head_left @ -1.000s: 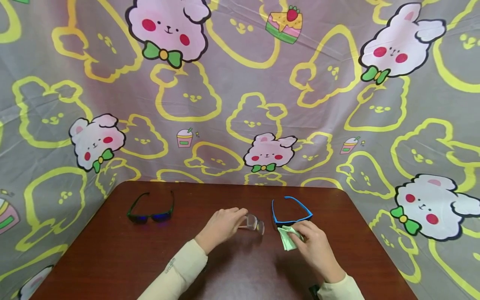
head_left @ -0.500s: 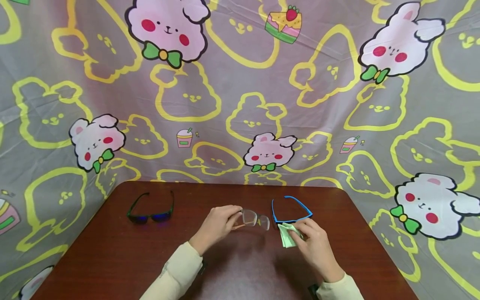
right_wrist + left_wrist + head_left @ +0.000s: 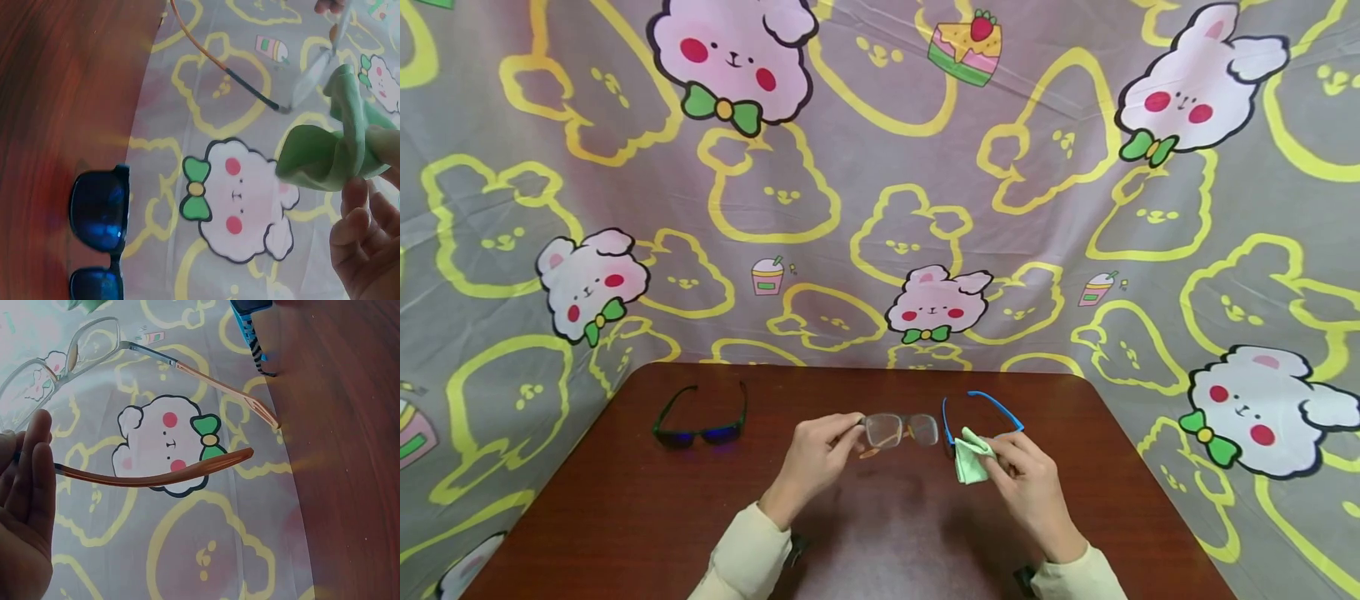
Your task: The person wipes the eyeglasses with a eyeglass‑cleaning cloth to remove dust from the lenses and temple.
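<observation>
My left hand (image 3: 818, 454) pinches a pair of clear-lensed eyeglasses (image 3: 901, 431) at one hinge corner, holding them above the table with the lenses turned toward the head camera. In the left wrist view both orange-brown temple arms (image 3: 215, 384) of the eyeglasses (image 3: 94, 359) are unfolded. My right hand (image 3: 1026, 483) pinches a folded light green cloth (image 3: 972, 458) between thumb and fingers. The cloth (image 3: 334, 147) hangs loosely in the right wrist view, near the lens but apparently apart from it. Behind the cloth lie blue-framed sunglasses (image 3: 996, 406), partly hidden by it and my right hand.
Dark sunglasses with blue lenses (image 3: 703, 433) lie at the left of the brown wooden table (image 3: 625, 517), arms unfolded toward the back. A patterned curtain (image 3: 820, 267) encloses the table's back and sides.
My left hand has lifted the eyeglasses and drawn slightly left, turning their lenses to face the head camera. My right hand has raised the cloth a little, its upper corner now sticking up.
</observation>
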Motion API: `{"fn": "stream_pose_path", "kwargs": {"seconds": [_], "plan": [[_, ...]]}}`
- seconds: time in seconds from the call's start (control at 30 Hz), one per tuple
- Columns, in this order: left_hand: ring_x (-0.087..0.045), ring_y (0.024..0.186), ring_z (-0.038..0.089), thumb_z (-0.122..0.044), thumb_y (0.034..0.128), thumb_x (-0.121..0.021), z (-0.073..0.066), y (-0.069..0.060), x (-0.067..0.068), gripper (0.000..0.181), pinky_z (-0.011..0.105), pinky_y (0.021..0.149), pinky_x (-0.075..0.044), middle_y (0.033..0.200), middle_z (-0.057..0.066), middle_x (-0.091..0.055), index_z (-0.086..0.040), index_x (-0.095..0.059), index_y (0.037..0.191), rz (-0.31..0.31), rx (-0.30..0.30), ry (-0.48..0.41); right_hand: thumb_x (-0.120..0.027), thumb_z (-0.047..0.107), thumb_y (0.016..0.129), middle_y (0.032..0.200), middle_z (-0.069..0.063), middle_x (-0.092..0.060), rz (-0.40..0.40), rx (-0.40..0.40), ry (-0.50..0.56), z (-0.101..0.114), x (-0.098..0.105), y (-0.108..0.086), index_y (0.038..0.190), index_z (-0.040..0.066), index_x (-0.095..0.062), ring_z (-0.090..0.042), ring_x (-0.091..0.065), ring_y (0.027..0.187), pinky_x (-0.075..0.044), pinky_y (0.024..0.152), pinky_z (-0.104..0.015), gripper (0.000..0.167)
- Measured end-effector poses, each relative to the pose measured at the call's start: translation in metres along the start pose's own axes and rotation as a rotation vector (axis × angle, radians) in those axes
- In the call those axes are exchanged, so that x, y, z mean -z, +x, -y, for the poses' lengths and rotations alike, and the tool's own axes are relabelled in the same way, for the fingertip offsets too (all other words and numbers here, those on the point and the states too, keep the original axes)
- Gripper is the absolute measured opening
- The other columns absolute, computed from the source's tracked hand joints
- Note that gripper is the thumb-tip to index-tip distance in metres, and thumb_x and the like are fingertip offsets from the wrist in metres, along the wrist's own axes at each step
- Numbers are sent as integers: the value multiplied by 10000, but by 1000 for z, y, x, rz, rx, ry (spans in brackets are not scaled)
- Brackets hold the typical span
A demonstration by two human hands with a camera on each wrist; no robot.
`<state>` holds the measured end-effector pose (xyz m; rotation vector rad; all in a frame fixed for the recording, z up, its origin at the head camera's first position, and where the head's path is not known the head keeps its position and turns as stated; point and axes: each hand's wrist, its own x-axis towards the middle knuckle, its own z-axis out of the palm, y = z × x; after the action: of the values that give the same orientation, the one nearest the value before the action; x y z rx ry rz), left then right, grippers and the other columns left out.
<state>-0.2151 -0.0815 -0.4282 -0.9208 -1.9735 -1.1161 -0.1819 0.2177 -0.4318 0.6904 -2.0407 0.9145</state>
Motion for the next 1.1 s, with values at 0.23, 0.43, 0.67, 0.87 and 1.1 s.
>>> {"fn": "stream_pose_path", "kwargs": {"seconds": [0.23,0.43,0.67,0.87,1.1], "plan": [[-644,617,55,78,828,-662,-10,1,1,187,150,536,-492,799,30,-688,-25,-705,979,-36,-14,-77,-651,154,900,914,-42,-618,-35,146,46,10,-11,10,1032,13,-717,-50,-479,608,-379,521,-139,204],[-649,599,84,107,813,-658,-22,5,2,202,149,516,-487,796,61,-693,3,-695,981,-83,-36,-108,-500,314,983,963,-69,-613,12,188,-87,17,-16,13,1109,14,-694,-102,-510,638,-406,541,-169,378],[-651,569,140,152,794,-651,-26,9,2,210,177,489,-489,773,104,-688,26,-682,958,-146,2,-172,-494,297,987,966,-69,-609,6,213,-116,27,-14,13,1079,16,-706,-96,-489,605,-385,519,-169,364],[-652,581,138,158,803,-633,-32,11,-2,222,200,507,-504,725,81,-677,14,-678,965,-128,1,-224,-513,254,981,1001,-88,-632,-66,279,-140,28,-14,18,1033,24,-722,-140,-558,654,-430,551,-226,315],[-653,636,98,157,816,-614,-39,13,-8,229,193,600,-507,710,32,-667,-2,-665,973,-71,-30,-231,-497,221,981,1049,-162,-627,-121,317,-219,28,-15,21,1054,5,-710,-193,-551,662,-439,545,-281,312]]}}
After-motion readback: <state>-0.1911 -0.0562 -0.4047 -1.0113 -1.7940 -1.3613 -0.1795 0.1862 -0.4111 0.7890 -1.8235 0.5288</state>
